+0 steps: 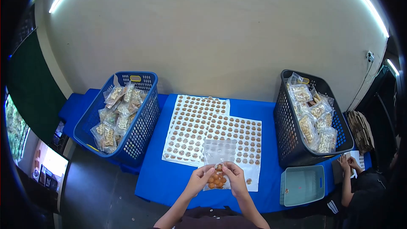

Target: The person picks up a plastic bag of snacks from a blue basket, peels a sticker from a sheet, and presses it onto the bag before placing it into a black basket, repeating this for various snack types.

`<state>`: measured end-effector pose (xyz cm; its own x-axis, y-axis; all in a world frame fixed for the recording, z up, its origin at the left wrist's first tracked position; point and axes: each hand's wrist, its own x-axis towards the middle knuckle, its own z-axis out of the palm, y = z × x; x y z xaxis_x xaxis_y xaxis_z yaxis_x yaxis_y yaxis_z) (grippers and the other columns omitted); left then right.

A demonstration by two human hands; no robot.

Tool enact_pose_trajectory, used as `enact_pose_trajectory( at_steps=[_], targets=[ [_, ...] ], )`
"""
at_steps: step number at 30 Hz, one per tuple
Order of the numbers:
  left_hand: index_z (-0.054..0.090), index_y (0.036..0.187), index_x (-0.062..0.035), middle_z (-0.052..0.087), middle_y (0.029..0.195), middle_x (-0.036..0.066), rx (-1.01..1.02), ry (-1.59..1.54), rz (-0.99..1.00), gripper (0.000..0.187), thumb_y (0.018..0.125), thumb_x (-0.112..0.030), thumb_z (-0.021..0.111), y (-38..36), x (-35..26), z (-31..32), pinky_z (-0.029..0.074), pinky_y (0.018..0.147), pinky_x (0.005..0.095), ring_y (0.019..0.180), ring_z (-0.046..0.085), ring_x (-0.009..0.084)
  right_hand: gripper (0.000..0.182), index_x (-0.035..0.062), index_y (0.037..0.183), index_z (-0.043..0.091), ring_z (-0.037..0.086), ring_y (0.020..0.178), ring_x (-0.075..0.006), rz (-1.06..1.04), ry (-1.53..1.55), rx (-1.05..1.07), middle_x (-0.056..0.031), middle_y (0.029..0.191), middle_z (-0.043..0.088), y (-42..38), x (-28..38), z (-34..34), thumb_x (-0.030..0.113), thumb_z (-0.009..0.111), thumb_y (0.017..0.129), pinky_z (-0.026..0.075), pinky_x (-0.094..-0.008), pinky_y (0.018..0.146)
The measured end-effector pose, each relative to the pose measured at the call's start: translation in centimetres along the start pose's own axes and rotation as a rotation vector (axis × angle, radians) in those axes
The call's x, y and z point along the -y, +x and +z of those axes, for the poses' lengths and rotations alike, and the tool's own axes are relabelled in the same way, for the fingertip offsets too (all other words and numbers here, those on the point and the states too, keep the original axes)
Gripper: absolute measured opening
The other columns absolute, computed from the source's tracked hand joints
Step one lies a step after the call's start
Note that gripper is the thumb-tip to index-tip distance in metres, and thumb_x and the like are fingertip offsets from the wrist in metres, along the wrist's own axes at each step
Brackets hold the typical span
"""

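A clear zip bag [219, 147] with round orange-brown pieces [217, 181] at its bottom lies flat before me, over the sticker sheets. My left hand [201, 180] pinches its left side. On the other side, my right hand [235, 179] grips the bag, its thumb beside a small round brown sticker [219, 167] on the plastic. Both thumbs are on top; the fingers beneath are partly hidden. Under and behind the bag spread white sheets of round brown stickers, a left stack [186, 125] and a right sheet [248, 133]. One loose sticker [249, 181] shows near the right sheet's lower edge.
A blue basket [146, 114] of filled bags stands left, a dark basket [292, 131] of similar bags right. Below the latter sits a grey-green tray [303, 201]. A co-worker's hands [348, 165] are at the far right. Blue cloth [154, 178] covers the table.
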<state>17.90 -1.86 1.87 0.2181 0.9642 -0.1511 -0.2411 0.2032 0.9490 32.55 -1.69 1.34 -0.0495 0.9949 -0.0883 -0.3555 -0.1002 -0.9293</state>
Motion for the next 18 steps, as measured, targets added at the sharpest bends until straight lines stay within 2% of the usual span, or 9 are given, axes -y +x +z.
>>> enact_pose_trajectory(
  at_steps=[1, 4, 5, 8, 9, 12, 14, 17, 18],
  targets=[
    [0.05, 0.112, 0.0012, 0.061, 0.096, 0.01, -0.01, 0.018, 0.008, 0.032, 0.087, -0.019, 0.052, 0.2, -0.3, 0.2, 0.046, 0.073, 0.0235, 0.087, 0.057, 0.0113, 0.019, -0.001, 0.099, 0.056, 0.055, 0.083, -0.0099, -0.011, 0.012, 0.01, -0.0055, 0.089, 0.06, -0.1, 0.4, 0.2, 0.01, 0.055, 0.082, 0.042, -0.0238, 0.076],
    [0.053, 0.109, -0.0011, 0.061, 0.093, 0.013, -0.147, 0.388, 0.141, 0.03, 0.087, -0.022, 0.052, -0.3, -2.6, 1.4, 0.046, 0.072, 0.0248, 0.084, 0.058, 0.0125, 0.017, -0.0009, 0.095, 0.057, 0.055, 0.082, -0.01, -0.024, 0.021, 0.044, -0.0052, 0.088, 0.06, -0.3, 0.4, 0.6, 0.009, 0.055, 0.082, 0.042, -0.0237, 0.076],
    [0.054, 0.105, -0.0025, 0.061, 0.084, 0.013, -0.2, 0.559, 0.272, 0.03, 0.087, -0.026, 0.051, -0.4, -2.8, 1.6, 0.046, 0.068, 0.0266, 0.077, 0.059, 0.0143, 0.016, -0.0008, 0.095, 0.058, 0.055, 0.081, -0.0099, -0.024, 0.019, 0.053, -0.0051, 0.088, 0.06, -0.3, 0.4, 0.6, 0.009, 0.055, 0.082, 0.042, -0.0237, 0.076],
    [0.055, 0.104, -0.0015, 0.058, 0.075, 0.01, -0.276, 0.721, 0.614, 0.03, 0.087, -0.026, 0.051, 0.6, -3.0, 0.8, 0.046, 0.064, 0.0274, 0.069, 0.058, 0.0157, 0.015, 0.0003, 0.094, 0.058, 0.055, 0.081, -0.0096, -0.073, 0.005, 0.063, -0.0045, 0.086, 0.06, -0.6, 1.1, 0.6, 0.008, 0.056, 0.081, 0.041, -0.0235, 0.076],
    [0.058, 0.096, 0.0001, 0.056, 0.069, 0.009, -0.31, 0.622, 0.637, 0.025, 0.088, -0.022, 0.05, 0.7, -3.7, 1.3, 0.045, 0.062, 0.0267, 0.064, 0.057, 0.0153, 0.016, 0.0009, 0.095, 0.058, 0.054, 0.081, -0.0095, -0.056, -0.018, 0.076, -0.0042, 0.087, 0.06, -0.6, 1.2, 0.4, 0.008, 0.056, 0.081, 0.041, -0.0233, 0.076],
    [0.06, 0.085, 0.0017, 0.056, 0.07, 0.009, -0.327, 0.294, 0.469, 0.022, 0.088, -0.017, 0.048, 1.4, -3.4, 1.2, 0.044, 0.063, 0.0256, 0.066, 0.057, 0.015, 0.02, 0.0023, 0.098, 0.056, 0.052, 0.085, -0.0092, -0.066, -0.086, 0.088, -0.0033, 0.091, 0.059, -0.7, 1.5, -0.1, 0.007, 0.059, 0.079, 0.041, -0.0228, 0.074],
    [0.059, 0.079, 0.0021, 0.057, 0.07, 0.009, -0.317, 0.382, 0.496, 0.021, 0.088, -0.014, 0.048, 1.3, -4.3, 1.5, 0.043, 0.062, 0.0261, 0.066, 0.057, 0.0156, 0.025, 0.0029, 0.1, 0.055, 0.051, 0.087, -0.0092, -0.158, -0.133, 0.06, -0.0029, 0.094, 0.058, -0.5, 2.0, 0.0, 0.007, 0.061, 0.077, 0.041, -0.0229, 0.073],
    [0.059, 0.08, 0.0012, 0.056, 0.071, 0.009, -0.226, 0.601, 0.539, 0.019, 0.086, -0.014, 0.049, 1.3, -4.8, 1.3, 0.044, 0.061, 0.0273, 0.067, 0.057, 0.0183, 0.034, 0.0042, 0.105, 0.053, 0.05, 0.086, -0.0138, -0.461, -0.496, -0.135, -0.0038, 0.092, 0.055, 0.2, 3.1, -0.1, 0.016, 0.065, 0.075, 0.036, -0.0293, 0.077],
    [0.059, 0.08, 0.0007, 0.056, 0.072, 0.009, -0.19, 0.655, 0.537, 0.018, 0.086, -0.014, 0.05, 1.3, -4.9, 1.3, 0.044, 0.061, 0.0279, 0.067, 0.057, 0.0198, 0.033, 0.005, 0.102, 0.054, 0.05, 0.084, -0.0135, -0.516, -0.705, -0.127, -0.0034, 0.09, 0.056, 0.2, 4.2, -0.1, 0.016, 0.066, 0.073, 0.034, -0.0297, 0.078]
  ],
)
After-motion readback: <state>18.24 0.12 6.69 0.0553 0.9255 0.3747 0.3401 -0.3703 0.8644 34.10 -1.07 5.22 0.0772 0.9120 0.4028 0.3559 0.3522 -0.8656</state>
